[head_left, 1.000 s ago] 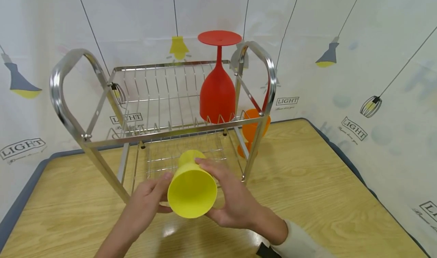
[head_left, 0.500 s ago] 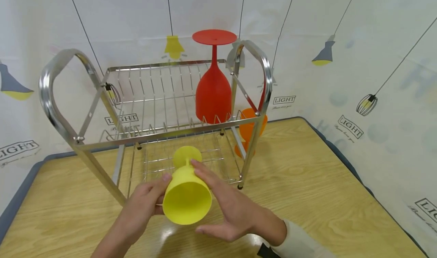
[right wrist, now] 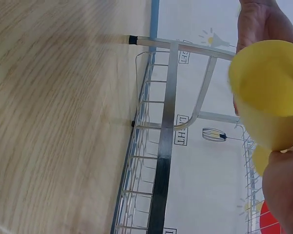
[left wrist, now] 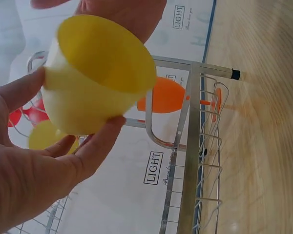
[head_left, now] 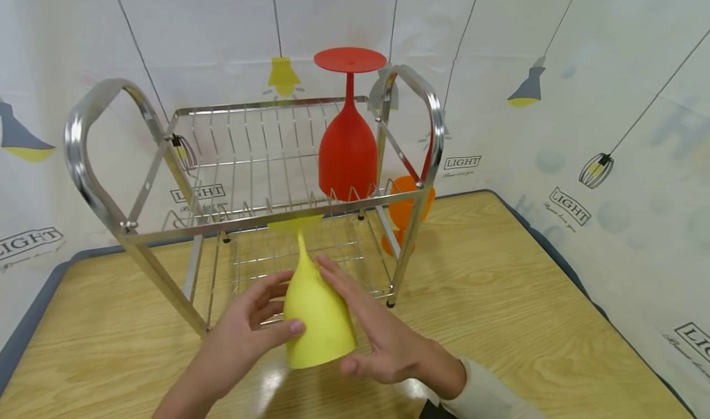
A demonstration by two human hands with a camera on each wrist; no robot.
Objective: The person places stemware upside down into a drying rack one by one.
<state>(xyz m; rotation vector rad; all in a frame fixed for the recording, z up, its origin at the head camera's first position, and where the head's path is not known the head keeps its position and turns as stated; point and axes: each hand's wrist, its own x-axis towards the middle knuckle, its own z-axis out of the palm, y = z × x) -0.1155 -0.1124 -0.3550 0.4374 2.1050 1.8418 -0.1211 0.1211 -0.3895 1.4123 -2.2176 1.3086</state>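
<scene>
Your left hand (head_left: 238, 336), in the head view, gripped the upturned yellow goblet (head_left: 318, 320); your right hand (head_left: 385, 339), fingers straight, touched its other side. Left wrist view: thumb (left wrist: 24, 89) and fingers (left wrist: 100, 146) straddled its bowl (left wrist: 78, 105). Right wrist view: it sat between both hands.

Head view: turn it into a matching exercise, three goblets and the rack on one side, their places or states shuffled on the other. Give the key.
Column one
1. Red goblet
2. Yellow goblet
3. Orange goblet
4. Rack

Column two
A. Bowl up, foot down on the table
B. Metal, with two tiers
C. Upside down on the upper shelf
D. Between the hands, left and right

Pairs: 1-C, 2-D, 3-A, 4-B
</scene>
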